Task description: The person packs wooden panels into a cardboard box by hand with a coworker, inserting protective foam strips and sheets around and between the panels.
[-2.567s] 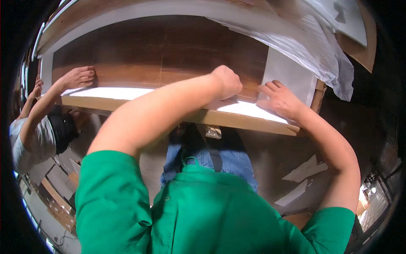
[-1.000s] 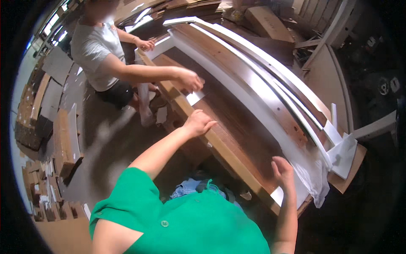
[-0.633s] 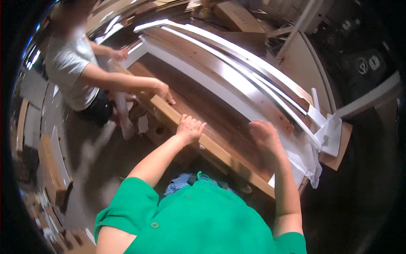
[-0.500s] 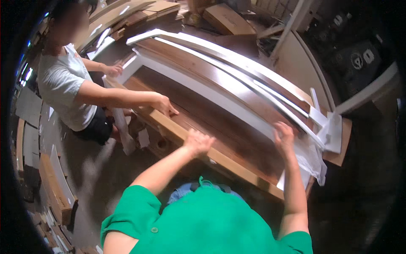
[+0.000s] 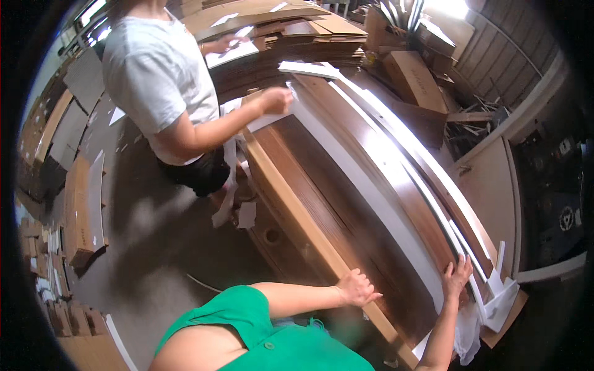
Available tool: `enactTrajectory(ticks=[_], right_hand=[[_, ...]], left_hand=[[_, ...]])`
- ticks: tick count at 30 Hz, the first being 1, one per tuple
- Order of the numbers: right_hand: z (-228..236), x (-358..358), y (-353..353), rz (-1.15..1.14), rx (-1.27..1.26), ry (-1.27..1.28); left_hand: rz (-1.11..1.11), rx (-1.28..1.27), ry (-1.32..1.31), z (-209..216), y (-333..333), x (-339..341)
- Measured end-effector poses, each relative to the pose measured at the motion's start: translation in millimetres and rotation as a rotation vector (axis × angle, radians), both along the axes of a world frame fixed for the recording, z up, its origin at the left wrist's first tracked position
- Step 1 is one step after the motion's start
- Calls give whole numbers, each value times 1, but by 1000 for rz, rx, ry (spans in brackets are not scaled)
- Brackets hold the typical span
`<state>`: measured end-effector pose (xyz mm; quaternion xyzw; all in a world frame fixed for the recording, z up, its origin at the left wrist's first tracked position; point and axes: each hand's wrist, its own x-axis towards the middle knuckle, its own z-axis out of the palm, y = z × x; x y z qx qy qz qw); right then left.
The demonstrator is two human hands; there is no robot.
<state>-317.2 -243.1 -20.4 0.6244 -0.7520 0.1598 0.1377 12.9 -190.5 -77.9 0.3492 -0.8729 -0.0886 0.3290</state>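
Note:
A long cardboard box [image 5: 307, 226] lies in front of me, lined with white foam [image 5: 371, 188] and holding dark brown wood-grain panels [image 5: 328, 185]. My left hand [image 5: 359, 289] is closed over its near rim, fingers curled inward. At the right end, my right hand [image 5: 456, 276] rests with fingers apart on the edge of a brown board [image 5: 405, 195] edged in white strips. Crumpled clear plastic wrap [image 5: 468, 337] hangs beside my right wrist. At the far end, a co-worker's hand [image 5: 275, 100] is raised above the box corner.
The co-worker [image 5: 164, 86] stands at the left in a pale shirt. Stacked flat boards [image 5: 303, 46] fill the back. A closed brown carton [image 5: 416, 80] stands at the back right, another carton [image 5: 78, 210] on the left floor. White foam pieces [image 5: 502, 306] stick out near my right hand.
The view has turned, so the box runs more steeply. My right hand has come down onto the board edge. The co-worker's hand has lifted out of the box; my left stays on the rim.

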Motion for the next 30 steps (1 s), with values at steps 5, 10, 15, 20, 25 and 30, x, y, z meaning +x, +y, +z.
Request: enactTrajectory(ticks=[5, 10, 15, 20, 25, 30], right_hand=[[-1, -56, -26, 28, -66, 12], [12, 2, -12, 171, -199, -94], [2, 99, 80, 401, -162, -236], [-17, 98, 168, 179, -118, -337], [-22, 49, 209, -42, -181, -287], [-6, 64, 229, -206, -198, -354]], left_hand=[[26, 13, -47, 4, 2, -10], [51, 24, -53, 2, 9, -8], [81, -60, -75, 1, 10, -10], [-33, 61, -7, 14, 10, 0], [59, 375, 615, 39, -12, 29], [459, 585, 873, 50, -30, 85]])
